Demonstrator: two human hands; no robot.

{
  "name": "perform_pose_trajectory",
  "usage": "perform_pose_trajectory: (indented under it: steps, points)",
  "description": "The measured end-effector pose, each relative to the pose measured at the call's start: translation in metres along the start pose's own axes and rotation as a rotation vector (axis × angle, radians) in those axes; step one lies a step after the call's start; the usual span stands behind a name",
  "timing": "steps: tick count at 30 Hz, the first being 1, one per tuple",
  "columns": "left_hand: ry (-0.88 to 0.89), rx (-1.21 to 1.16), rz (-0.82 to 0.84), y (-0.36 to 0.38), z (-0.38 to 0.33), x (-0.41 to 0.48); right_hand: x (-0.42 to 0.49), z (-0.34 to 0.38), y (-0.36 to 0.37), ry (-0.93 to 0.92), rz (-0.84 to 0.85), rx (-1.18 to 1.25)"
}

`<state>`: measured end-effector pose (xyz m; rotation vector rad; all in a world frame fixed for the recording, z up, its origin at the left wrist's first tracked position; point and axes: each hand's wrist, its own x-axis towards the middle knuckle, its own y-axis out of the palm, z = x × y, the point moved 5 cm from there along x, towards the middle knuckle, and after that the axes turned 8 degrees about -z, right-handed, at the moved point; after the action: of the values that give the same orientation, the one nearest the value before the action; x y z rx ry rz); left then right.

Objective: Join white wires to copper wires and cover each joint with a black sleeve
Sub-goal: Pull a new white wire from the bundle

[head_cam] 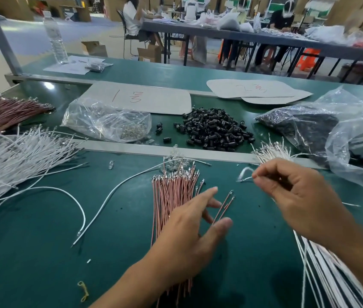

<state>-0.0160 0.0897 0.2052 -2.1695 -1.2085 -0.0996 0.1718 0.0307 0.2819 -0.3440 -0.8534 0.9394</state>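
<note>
The green worktop (31, 263) fills most of my view, with a grey rail crossing it in the middle. At the far right a big crumpled plastic bag (353, 134) holds a dark mass of small parts. On the left edge a wide heap of white wires (9, 156) fans out, its metal tips pointing toward the centre, and a second sheaf of white strands (322, 274) runs under my right wrist.

Straight ahead of me lies the bundle of copper wires (171, 196), their tipped ends pointing away from me. Beyond the rail sits the pile of black sleeves (213, 130), well apart from both my hands, and left of it a clear bag (107, 121) with small metal rings inside.

My left hand (189, 227) rests over the near part of the copper bundle, its fingers (209, 192) spread and relaxed, gripping nothing. Two loose copper wires (225, 205) lie just right of the bundle, running between my thumb and my other fingers; whether I am touching them I cannot tell.

My right hand (298, 196) is raised above the worktop to the right of the bundle, fingers curled in, with thumb and forefinger pinching the end of a single white wire (245, 177). That wire is blurred; its free end points left, toward the copper tips but apart from them.
</note>
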Motion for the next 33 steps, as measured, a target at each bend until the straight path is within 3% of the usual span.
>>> perform_pose_trajectory:
  steps: [4,7,11,15,20,24,28,30,33]
  points:
    - [-0.087,-0.499,0.159,0.016,-0.015,-0.003,-0.005,0.058,0.016,-0.032,0.022,0.377]
    - [-0.074,-0.674,0.063,0.017,-0.025,-0.003,-0.013,0.083,0.048,-0.129,0.142,0.33]
    - [-0.16,-0.864,-0.129,0.003,-0.016,0.004,-0.016,0.084,0.062,-0.273,0.067,0.115]
    - [-0.387,-1.271,-0.343,-0.029,0.005,0.018,-0.038,0.038,0.071,-0.057,0.378,0.076]
    - [-0.577,-1.447,-0.6,-0.062,0.035,0.025,-0.039,-0.012,0.028,0.207,0.304,0.278]
    - [-0.663,-1.401,-0.591,-0.063,0.048,0.024,-0.032,-0.023,-0.015,0.321,0.169,0.737]
    - [-0.749,-1.242,-0.407,-0.051,0.053,0.028,-0.016,-0.035,-0.047,0.223,0.014,1.036]
    - [-0.8,-1.025,-0.279,-0.048,0.058,0.037,-0.011,-0.042,-0.052,0.208,-0.081,1.104]
    - [-0.778,-0.433,0.107,-0.044,0.064,0.065,-0.01,-0.056,-0.055,0.215,-0.299,1.043]
